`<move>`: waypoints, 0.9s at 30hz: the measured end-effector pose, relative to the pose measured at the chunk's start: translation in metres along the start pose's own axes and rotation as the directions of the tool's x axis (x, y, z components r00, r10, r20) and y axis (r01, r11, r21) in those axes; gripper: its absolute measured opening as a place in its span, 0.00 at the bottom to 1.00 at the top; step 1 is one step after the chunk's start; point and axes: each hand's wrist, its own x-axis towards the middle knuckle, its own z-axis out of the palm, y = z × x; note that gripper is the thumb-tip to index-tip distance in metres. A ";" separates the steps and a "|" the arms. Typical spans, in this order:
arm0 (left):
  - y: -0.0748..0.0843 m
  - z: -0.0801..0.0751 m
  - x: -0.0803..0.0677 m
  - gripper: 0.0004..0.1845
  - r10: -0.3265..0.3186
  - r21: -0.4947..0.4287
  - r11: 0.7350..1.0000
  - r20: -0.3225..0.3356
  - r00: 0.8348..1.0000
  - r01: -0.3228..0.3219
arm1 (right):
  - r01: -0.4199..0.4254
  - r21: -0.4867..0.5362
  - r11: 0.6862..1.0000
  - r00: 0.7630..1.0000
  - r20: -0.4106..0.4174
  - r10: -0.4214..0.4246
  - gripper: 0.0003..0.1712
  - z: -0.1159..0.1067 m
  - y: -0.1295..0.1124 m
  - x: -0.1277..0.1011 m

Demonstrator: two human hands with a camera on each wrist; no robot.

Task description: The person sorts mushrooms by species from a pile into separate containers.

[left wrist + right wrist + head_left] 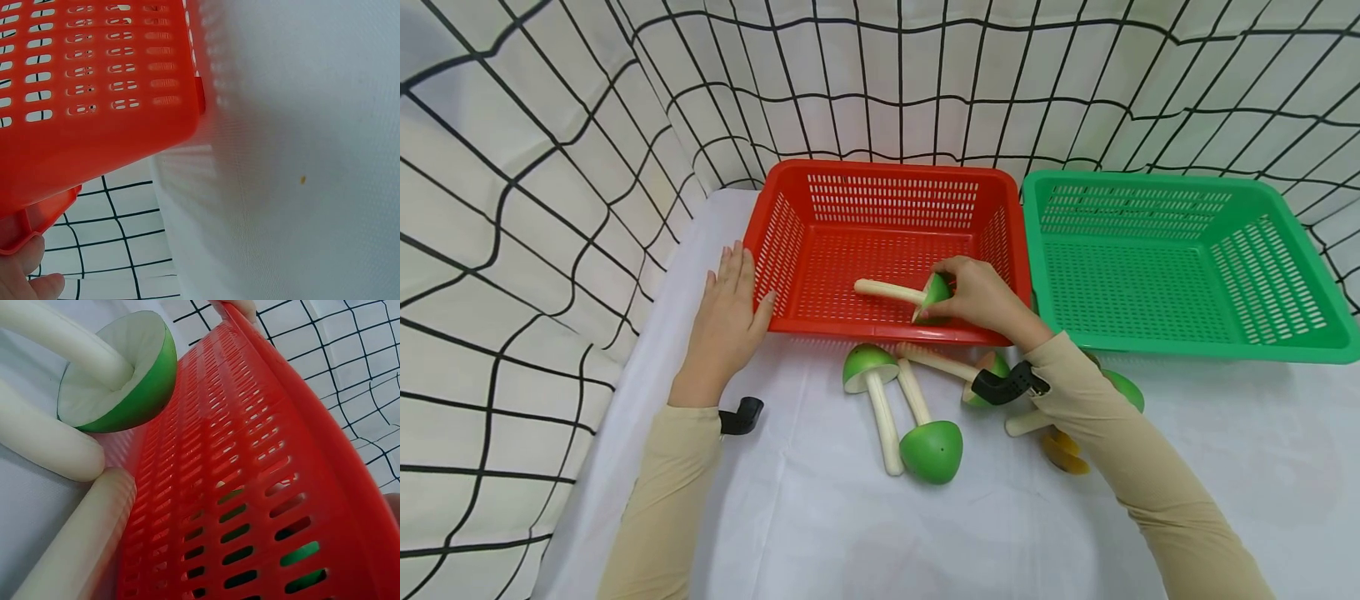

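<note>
The right hand pinches a green-capped mushroom by its cap, fingers curled round it, the pale stem poking out to the left, low inside the red basket. Just nearer than the grip, outside the basket's front wall, four more green mushrooms lie on the white cloth: two crossed together, one under the wrist, one half hidden by the sleeve. Something yellow peeks out there too. Left of the grip, the left hand lies flat, fingers straight, against the basket's outer corner. To the right stands one green basket. Two baskets, five mushrooms.
</note>
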 end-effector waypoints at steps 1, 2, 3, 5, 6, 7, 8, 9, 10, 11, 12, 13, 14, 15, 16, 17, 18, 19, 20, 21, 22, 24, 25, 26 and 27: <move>0.000 0.000 0.000 0.35 0.000 -0.001 1.000 -0.001 1.000 0.000 | -0.001 -0.008 1.000 1.000 0.003 0.001 0.39 0.000 0.000 0.000; 0.000 0.000 0.000 0.35 0.000 -0.002 1.000 -0.002 1.000 0.000 | -0.002 -0.014 1.000 1.000 0.006 0.002 0.39 0.000 0.000 0.000; 0.000 0.000 0.000 0.35 0.000 -0.002 1.000 -0.003 1.000 0.000 | -0.003 -0.017 1.000 1.000 0.011 0.004 0.39 0.001 0.000 0.001; 0.000 0.000 -0.001 0.35 -0.002 -0.003 1.000 -0.004 1.000 0.002 | -0.009 -0.020 1.000 1.000 0.022 0.009 0.39 0.001 0.000 0.001; 0.000 0.001 -0.001 0.35 -0.002 -0.002 1.000 -0.004 1.000 0.002 | -0.012 -0.022 1.000 1.000 0.025 0.012 0.39 0.000 0.000 0.000; 0.000 0.001 -0.001 0.35 -0.002 -0.002 1.000 -0.004 1.000 0.002 | -0.013 -0.024 1.000 1.000 0.027 0.014 0.39 0.000 0.000 0.000; 0.000 0.001 -0.001 0.35 -0.003 -0.002 1.000 -0.004 1.000 0.003 | -0.013 -0.026 1.000 0.999 0.029 0.014 0.39 -0.001 0.000 -0.001; 0.000 0.001 -0.001 0.34 -0.003 -0.003 1.000 -0.004 1.000 0.003 | -0.013 -0.025 1.000 1.000 0.029 0.013 0.39 -0.002 -0.001 -0.001; 0.000 0.001 -0.001 0.34 -0.004 -0.003 1.000 -0.003 1.000 0.004 | -0.014 -0.021 1.000 1.000 0.025 0.014 0.38 -0.003 -0.001 -0.002; 0.000 0.000 -0.001 0.34 -0.004 -0.003 1.000 -0.004 1.000 0.004 | -0.016 -0.014 1.000 1.000 0.021 0.016 0.38 -0.004 -0.002 -0.003; 0.000 0.000 -0.001 0.34 -0.003 -0.004 1.000 -0.003 1.000 0.003 | -0.019 -0.005 1.000 1.000 0.014 0.019 0.37 -0.004 -0.002 -0.005; 0.000 0.000 -0.001 0.34 -0.003 -0.005 1.000 -0.004 1.000 0.003 | -0.022 0.006 1.000 1.000 0.010 0.022 0.37 -0.005 -0.002 -0.006; 0.000 0.000 -0.001 0.34 -0.003 -0.005 1.000 -0.004 1.000 0.003 | -0.025 0.018 1.000 1.000 0.006 0.025 0.36 -0.006 -0.002 -0.007; 0.000 0.000 -0.001 0.35 -0.004 -0.003 1.000 -0.004 1.000 0.004 | -0.031 0.029 0.999 1.000 0.000 0.031 0.36 -0.006 -0.002 -0.008; 0.000 0.000 -0.001 0.35 -0.004 -0.002 1.000 -0.005 1.000 0.004 | -0.034 0.038 0.999 0.999 -0.007 0.035 0.36 -0.007 -0.002 -0.010; 0.000 0.000 -0.001 0.35 -0.004 -0.001 1.000 -0.005 1.000 0.004 | -0.035 0.047 0.998 0.999 -0.014 0.035 0.35 -0.008 -0.002 -0.012; 0.000 0.000 -0.001 0.35 -0.005 0.000 1.000 -0.005 1.000 0.005 | -0.032 0.053 0.998 0.999 -0.022 0.033 0.35 -0.008 -0.002 -0.013; 0.001 0.000 -0.001 0.35 -0.006 0.000 1.000 -0.004 1.000 0.006 | -0.029 0.057 0.998 0.999 -0.030 0.031 0.35 -0.009 -0.002 -0.014; 0.001 0.000 -0.001 0.35 -0.007 0.000 1.000 -0.003 1.000 0.007 | -0.026 0.065 0.998 0.999 -0.039 0.028 0.34 -0.010 -0.002 -0.016; 0.001 0.000 -0.001 0.35 -0.009 0.000 1.000 -0.002 1.000 0.009 | -0.022 0.072 0.997 0.998 -0.050 0.026 0.34 -0.010 -0.002 -0.018; 0.001 0.000 -0.001 0.35 -0.009 -0.001 1.000 -0.002 1.000 0.009 | -0.016 0.083 0.996 0.998 -0.061 0.021 0.33 -0.011 -0.002 -0.020; 0.001 0.000 -0.001 0.35 -0.010 -0.003 1.000 0.000 1.000 0.010 | -0.004 0.108 0.994 0.996 -0.085 0.013 0.32 -0.012 -0.003 -0.024; 0.001 0.000 -0.001 0.35 -0.010 -0.003 1.000 -0.002 1.000 0.010 | 0.006 0.121 0.993 0.995 -0.096 0.006 0.32 -0.013 -0.003 -0.027; 0.001 0.001 -0.001 0.35 -0.011 -0.003 1.000 -0.003 1.000 0.011 | 0.017 0.134 0.991 0.994 -0.107 -0.003 0.31 -0.013 -0.003 -0.029; 0.001 0.001 -0.001 0.35 -0.012 -0.003 1.000 -0.003 1.000 0.012 | 0.030 0.144 0.989 0.993 -0.119 -0.013 0.31 -0.013 -0.003 -0.032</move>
